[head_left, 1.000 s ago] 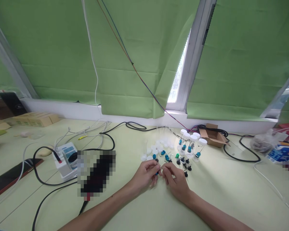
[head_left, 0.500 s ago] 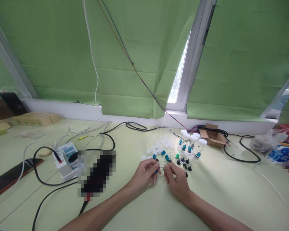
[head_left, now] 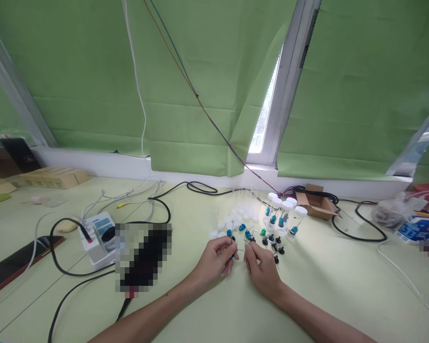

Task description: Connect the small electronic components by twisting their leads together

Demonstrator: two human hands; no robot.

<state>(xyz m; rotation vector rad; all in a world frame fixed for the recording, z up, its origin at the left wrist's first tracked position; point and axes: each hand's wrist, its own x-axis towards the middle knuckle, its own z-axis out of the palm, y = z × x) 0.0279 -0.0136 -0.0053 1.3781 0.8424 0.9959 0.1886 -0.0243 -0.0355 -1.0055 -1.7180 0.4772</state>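
Left hand (head_left: 218,257): thumb and fingers pinched together, grip closed on a small blue piece (head_left: 232,256), mostly hidden by the fingers, held between them. A thin metal rod (head_left: 240,250) projects from these fingertips. Key relation: the rod's long axis runs roughly sideways across the gap between the 2 hands, pointing toward the right fingertips; it appears nearer the left grip. Right hand (head_left: 262,267): thumb and forefinger brought together; cannot tell whether this grip holds anything. Blue piece and rod lie to its left. Loose black pieces (head_left: 281,249) lie on the surface beside it; at least 5 white-capped tubes (head_left: 296,224) stand upright beyond.
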